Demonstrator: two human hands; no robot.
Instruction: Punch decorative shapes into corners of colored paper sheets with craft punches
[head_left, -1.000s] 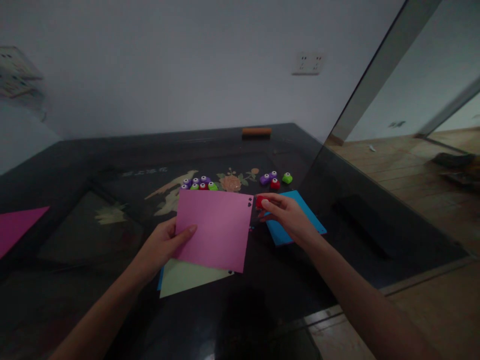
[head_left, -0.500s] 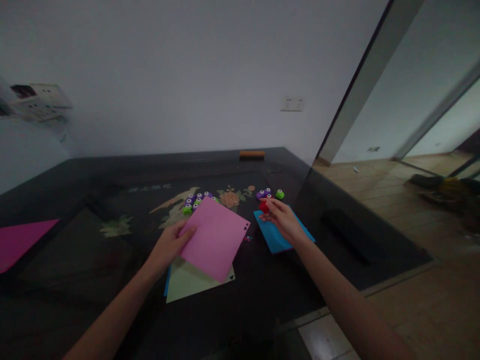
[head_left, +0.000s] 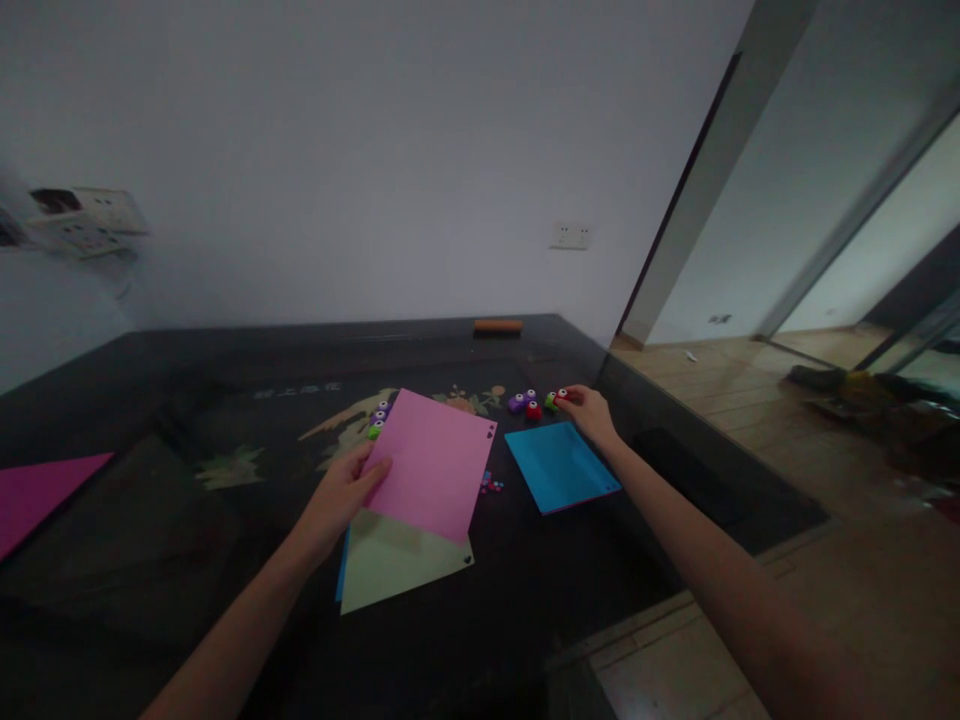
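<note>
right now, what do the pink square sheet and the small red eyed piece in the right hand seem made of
Pink square sheet: probably matte paper or thin card, from crisp edges and shine-free face. Small red eyed piece: perhaps moulded plastic, from its saturated colour; the right hand covers part, leaving finish unclear.

**Pretty sure this is a home**

We'd call it a house or flat: dark tabletop (head_left: 420, 352) with a flower picture (head_left: 229, 468), plain pale wall (head_left: 337, 170) with a socket (head_left: 571, 236), tan floor (head_left: 697, 390) and a heap of stuff (head_left: 855, 386) lying off right.
</note>
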